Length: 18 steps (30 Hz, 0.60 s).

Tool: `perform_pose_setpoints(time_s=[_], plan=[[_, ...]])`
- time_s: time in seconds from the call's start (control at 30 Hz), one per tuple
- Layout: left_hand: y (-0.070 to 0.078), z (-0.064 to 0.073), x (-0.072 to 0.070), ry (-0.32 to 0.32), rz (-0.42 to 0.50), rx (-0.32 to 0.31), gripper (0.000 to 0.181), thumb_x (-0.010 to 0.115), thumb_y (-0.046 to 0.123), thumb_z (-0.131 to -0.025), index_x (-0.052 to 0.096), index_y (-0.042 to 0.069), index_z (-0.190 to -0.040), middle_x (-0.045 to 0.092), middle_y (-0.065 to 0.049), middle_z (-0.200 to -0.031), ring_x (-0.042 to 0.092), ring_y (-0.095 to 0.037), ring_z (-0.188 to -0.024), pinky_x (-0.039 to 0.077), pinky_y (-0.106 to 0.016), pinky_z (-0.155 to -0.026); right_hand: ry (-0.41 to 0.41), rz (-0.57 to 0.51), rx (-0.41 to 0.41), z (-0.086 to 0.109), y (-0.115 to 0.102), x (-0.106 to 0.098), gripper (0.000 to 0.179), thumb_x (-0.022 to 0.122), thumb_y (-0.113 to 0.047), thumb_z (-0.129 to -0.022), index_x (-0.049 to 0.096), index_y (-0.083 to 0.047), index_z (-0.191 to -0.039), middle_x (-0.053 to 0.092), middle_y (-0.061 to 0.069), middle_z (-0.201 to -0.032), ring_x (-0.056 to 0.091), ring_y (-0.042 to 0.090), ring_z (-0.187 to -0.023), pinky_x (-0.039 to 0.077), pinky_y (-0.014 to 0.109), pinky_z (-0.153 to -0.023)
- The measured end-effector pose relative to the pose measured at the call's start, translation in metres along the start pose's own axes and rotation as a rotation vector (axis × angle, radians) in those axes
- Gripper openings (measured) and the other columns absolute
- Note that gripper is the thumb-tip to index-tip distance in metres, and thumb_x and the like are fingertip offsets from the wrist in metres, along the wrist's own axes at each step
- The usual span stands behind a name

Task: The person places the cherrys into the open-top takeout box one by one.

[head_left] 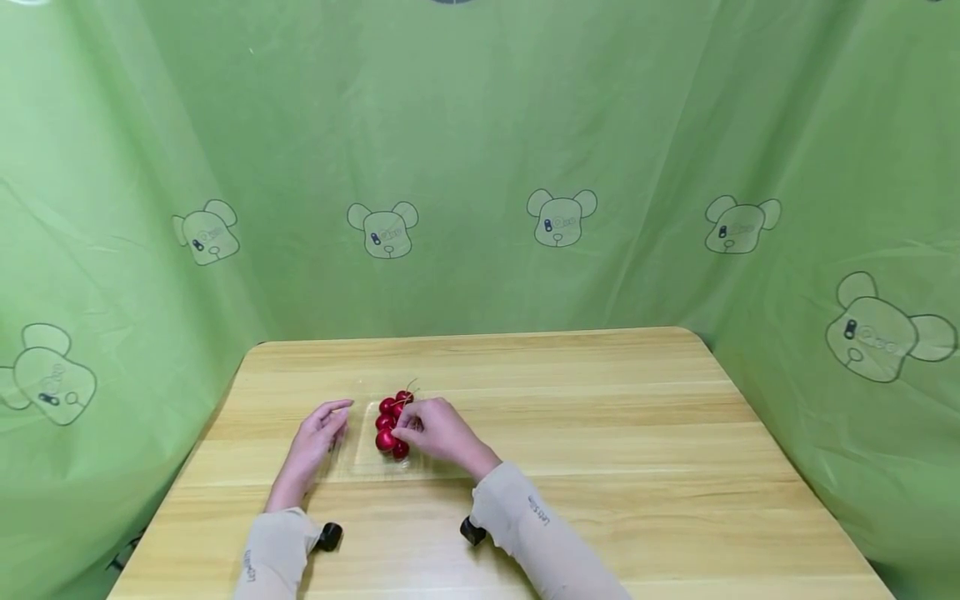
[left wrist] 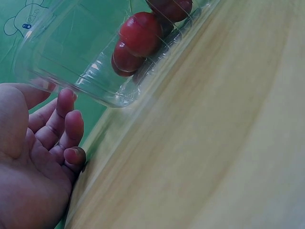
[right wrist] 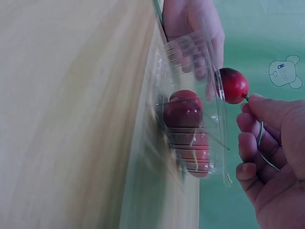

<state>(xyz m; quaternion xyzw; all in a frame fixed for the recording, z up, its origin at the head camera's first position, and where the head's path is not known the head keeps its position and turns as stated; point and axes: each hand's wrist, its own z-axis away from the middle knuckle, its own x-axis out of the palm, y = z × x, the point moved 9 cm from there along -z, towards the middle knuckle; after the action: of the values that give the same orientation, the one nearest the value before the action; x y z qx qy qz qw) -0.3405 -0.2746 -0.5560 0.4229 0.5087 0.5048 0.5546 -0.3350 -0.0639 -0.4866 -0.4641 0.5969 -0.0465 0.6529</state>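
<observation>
A clear plastic container (head_left: 362, 461) sits on the table, with several red cherries (head_left: 386, 406) in its right part. Over it my right hand (head_left: 442, 429) pinches the stem of one dark red cherry (right wrist: 232, 86) between thumb and index finger. That cherry hangs at the container's upper edge in the right wrist view, and its long green stem curves down past the palm. My left hand (left wrist: 38, 138) is at the container's left side, palm facing it, fingers loosely bent. Its thumb and index finger lie close to the rim; whether they touch it I cannot tell.
The wooden table (head_left: 637, 450) spreads widely to the right of both hands. Green curtains (head_left: 480, 125) printed with bear faces stand behind the table and along both sides. A black wrist device (head_left: 329, 537) shows at the left cuff, another (head_left: 472, 531) at the right.
</observation>
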Motion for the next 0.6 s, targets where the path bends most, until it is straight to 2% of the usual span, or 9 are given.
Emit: perform_pose_setpoints(time_s=[0.13,0.43,0.5,0.6], plan=[[0.011,0.006,0.004,-0.016,-0.003,0.017,0.041,0.054,0.018,-0.109,0.054,-0.002,-0.144,0.063,-0.009,-0.090,0.057,-0.014,-0.075,0.047,-0.026,-0.067,0.010,0.027,-0.004,0.000,-0.001,0.002,0.015,0.077,-0.027,-0.095,0.074,-0.020,-0.083,0.066,-0.013,-0.077,0.053,0.001,-0.067,0.048,0.019,-0.068],[-0.013,-0.010,-0.001,0.001,0.000,-0.001,0.041,0.053,0.024,-0.110,0.055,0.004,-0.145,0.062,-0.005,-0.090,0.056,-0.012,-0.076,0.046,-0.025,-0.070,0.013,0.087,0.004,0.001,0.001,0.009,0.015,0.078,-0.028,-0.095,0.074,-0.021,-0.082,0.063,-0.013,-0.078,0.052,0.003,-0.070,0.046,0.020,-0.068],[-0.013,-0.010,-0.001,0.002,0.000,-0.003,0.041,0.053,0.025,-0.110,0.055,0.004,-0.145,0.063,-0.005,-0.090,0.056,-0.013,-0.077,0.046,-0.025,-0.070,0.013,0.092,0.005,0.001,0.001,0.010,0.015,0.078,-0.028,-0.094,0.074,-0.022,-0.081,0.063,-0.013,-0.078,0.052,0.003,-0.070,0.046,0.020,-0.068],[-0.007,-0.005,0.000,-0.003,0.005,-0.005,0.040,0.053,0.023,-0.110,0.055,0.003,-0.145,0.063,-0.006,-0.090,0.057,-0.015,-0.078,0.046,-0.025,-0.071,0.016,0.110,0.002,0.000,0.001,0.012,0.016,0.079,-0.028,-0.093,0.073,-0.022,-0.080,0.063,-0.014,-0.077,0.053,0.003,-0.071,0.046,0.021,-0.069]])
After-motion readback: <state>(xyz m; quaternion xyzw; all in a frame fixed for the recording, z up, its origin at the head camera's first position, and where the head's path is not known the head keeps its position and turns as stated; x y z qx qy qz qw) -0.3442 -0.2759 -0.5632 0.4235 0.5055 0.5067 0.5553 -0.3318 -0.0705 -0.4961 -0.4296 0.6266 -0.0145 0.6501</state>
